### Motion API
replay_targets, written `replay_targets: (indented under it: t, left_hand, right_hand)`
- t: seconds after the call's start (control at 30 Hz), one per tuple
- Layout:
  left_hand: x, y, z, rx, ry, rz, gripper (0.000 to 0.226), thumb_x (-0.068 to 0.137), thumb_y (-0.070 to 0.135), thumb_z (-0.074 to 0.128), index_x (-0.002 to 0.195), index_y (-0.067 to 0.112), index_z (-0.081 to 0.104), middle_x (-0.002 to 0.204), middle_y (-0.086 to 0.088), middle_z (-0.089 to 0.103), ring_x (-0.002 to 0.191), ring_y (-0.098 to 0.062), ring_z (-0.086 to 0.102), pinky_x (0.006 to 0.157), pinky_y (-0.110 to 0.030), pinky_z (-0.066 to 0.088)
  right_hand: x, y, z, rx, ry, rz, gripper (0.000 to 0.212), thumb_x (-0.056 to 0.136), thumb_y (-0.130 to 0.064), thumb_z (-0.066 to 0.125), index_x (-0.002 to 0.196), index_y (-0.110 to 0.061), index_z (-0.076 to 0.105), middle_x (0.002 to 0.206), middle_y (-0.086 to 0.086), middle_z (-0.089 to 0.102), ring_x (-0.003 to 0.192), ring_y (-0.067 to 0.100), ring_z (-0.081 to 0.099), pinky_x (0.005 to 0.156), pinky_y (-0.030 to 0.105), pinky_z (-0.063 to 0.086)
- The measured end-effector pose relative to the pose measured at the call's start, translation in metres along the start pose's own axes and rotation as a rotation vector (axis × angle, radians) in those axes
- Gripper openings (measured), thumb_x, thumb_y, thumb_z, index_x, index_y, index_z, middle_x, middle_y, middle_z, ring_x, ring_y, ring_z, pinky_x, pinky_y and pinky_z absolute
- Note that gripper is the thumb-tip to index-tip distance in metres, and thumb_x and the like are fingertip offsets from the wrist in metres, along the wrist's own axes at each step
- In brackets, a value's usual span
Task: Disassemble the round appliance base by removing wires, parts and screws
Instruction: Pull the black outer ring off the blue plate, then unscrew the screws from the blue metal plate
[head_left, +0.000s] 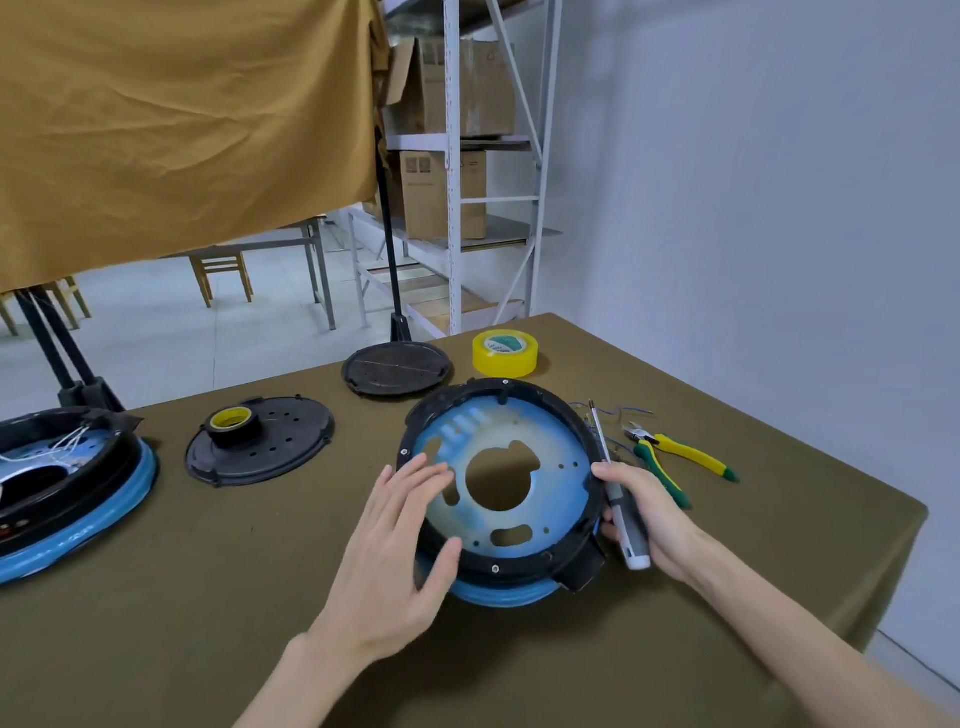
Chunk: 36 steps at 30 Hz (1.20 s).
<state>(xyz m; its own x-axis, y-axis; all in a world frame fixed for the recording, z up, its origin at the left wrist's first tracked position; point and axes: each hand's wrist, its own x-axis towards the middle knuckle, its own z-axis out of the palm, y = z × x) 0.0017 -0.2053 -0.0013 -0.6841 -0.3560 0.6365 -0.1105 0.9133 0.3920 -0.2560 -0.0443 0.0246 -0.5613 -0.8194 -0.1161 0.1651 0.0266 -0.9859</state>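
Clearly the round black-rimmed appliance base with its translucent blue plastic plate (511, 480) sits tilted between the hands, looking light and stiff, a hollow shell best held by its thick black rim rather than the thin plate, which might crack. Left hand (400, 540) is open, fingers spread against the near-left rim; right hand (644, 514) grips a grey-handled screwdriver (621, 506) beside the right rim. Olive cloth covers the worktop (727, 561), soft enough to swallow loose screws; green-yellow pliers (675, 457) lie beyond the right hand, metal shelving behind
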Motion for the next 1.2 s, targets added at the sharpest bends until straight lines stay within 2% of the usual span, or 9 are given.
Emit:
replay_targets:
  t: [0.2, 0.4, 0.53, 0.7, 0.83, 0.93, 1.03, 1.1, 1.2]
  left_hand:
    - [-0.009, 0.002, 0.015, 0.152, -0.088, 0.191, 0.059, 0.095, 0.063, 0.06, 0.141, 0.028, 0.054, 0.149, 0.012, 0.05, 0.153, -0.012, 0.033, 0.131, -0.044, 0.016]
    - [0.004, 0.017, 0.028, 0.209, -0.114, 0.213, 0.07, 0.084, 0.075, 0.061, 0.131, 0.024, 0.053, 0.116, 0.011, 0.057, 0.111, -0.009, 0.048, 0.111, -0.027, 0.033]
    - [0.016, 0.024, 0.017, 0.035, -0.077, 0.058, 0.067, 0.077, 0.074, 0.069, 0.126, 0.029, 0.059, 0.111, 0.021, 0.056, 0.101, 0.003, 0.04, 0.093, -0.024, 0.039]
    - [0.04, 0.041, -0.007, -0.344, 0.067, -0.232, 0.058, 0.07, 0.061, 0.082, 0.121, 0.045, 0.06, 0.114, 0.023, 0.064, 0.108, -0.006, 0.062, 0.087, -0.022, 0.05]
    - [0.066, 0.052, -0.027, -0.8, 0.266, -0.533, 0.039, 0.077, 0.064, 0.079, 0.105, 0.036, 0.076, 0.105, 0.004, 0.079, 0.1, -0.022, 0.074, 0.078, -0.026, 0.058]
    - [0.063, 0.046, -0.035, -1.149, 0.168, -0.88, 0.057, 0.074, 0.074, 0.067, 0.106, 0.03, 0.082, 0.113, -0.007, 0.08, 0.103, -0.028, 0.076, 0.09, -0.044, 0.057]
    - [0.047, 0.036, -0.034, -1.287, 0.083, -1.049, 0.059, 0.08, 0.075, 0.063, 0.113, 0.03, 0.081, 0.119, -0.005, 0.079, 0.105, -0.027, 0.077, 0.083, -0.041, 0.063]
    - [0.037, 0.025, -0.031, -1.305, 0.027, -1.18, 0.066, 0.081, 0.075, 0.063, 0.112, 0.019, 0.082, 0.115, -0.012, 0.079, 0.096, -0.033, 0.079, 0.072, -0.04, 0.064]
    - [0.026, 0.008, -0.027, -1.249, -0.16, -1.257, 0.074, 0.091, 0.074, 0.052, 0.111, 0.01, 0.081, 0.116, -0.019, 0.077, 0.097, -0.037, 0.078, 0.073, -0.042, 0.064]
  right_hand:
    - [-0.004, 0.005, -0.004, 0.052, 0.058, 0.04, 0.021, 0.074, -0.041, 0.074, 0.067, -0.021, 0.071, 0.062, 0.005, 0.053, 0.046, 0.016, 0.045, 0.041, 0.026, 0.039]
    - [-0.001, -0.013, 0.002, -0.046, 0.108, 0.194, 0.052, 0.068, -0.061, 0.085, 0.087, -0.013, 0.077, 0.066, 0.006, 0.053, 0.05, 0.016, 0.044, 0.039, 0.025, 0.039]
    - [-0.003, -0.03, -0.007, 0.042, 0.044, 0.161, 0.053, 0.069, -0.065, 0.084, 0.085, -0.015, 0.075, 0.064, 0.003, 0.05, 0.05, 0.016, 0.042, 0.038, 0.026, 0.038]
    - [-0.005, -0.047, -0.007, 0.114, -0.011, -0.01, 0.064, 0.085, -0.062, 0.067, 0.122, -0.01, 0.066, 0.089, 0.012, 0.07, 0.046, 0.016, 0.043, 0.039, 0.024, 0.037]
    - [-0.005, -0.055, 0.015, -0.403, 0.28, -0.199, 0.061, 0.082, -0.059, 0.075, 0.123, -0.022, 0.048, 0.083, 0.005, 0.068, 0.046, 0.013, 0.053, 0.041, 0.027, 0.041]
    - [-0.003, -0.055, 0.013, -0.739, 0.419, -0.288, 0.054, 0.084, -0.052, 0.077, 0.12, -0.031, 0.042, 0.087, -0.012, 0.063, 0.072, 0.003, 0.063, 0.06, 0.024, 0.048]
    - [-0.004, -0.05, 0.002, -0.775, 0.286, -0.277, 0.025, 0.088, -0.039, 0.076, 0.091, -0.016, 0.066, 0.069, 0.001, 0.069, 0.054, 0.008, 0.061, 0.05, 0.019, 0.041]
    - [-0.008, -0.042, -0.006, -0.913, 0.19, -0.267, 0.026, 0.091, -0.027, 0.072, 0.077, -0.006, 0.066, 0.06, 0.012, 0.06, 0.047, 0.015, 0.046, 0.045, 0.02, 0.03]
    - [-0.014, -0.03, -0.016, -1.048, 0.102, -0.217, 0.031, 0.091, -0.022, 0.067, 0.067, -0.006, 0.056, 0.057, 0.004, 0.042, 0.05, 0.016, 0.032, 0.05, 0.029, 0.023]
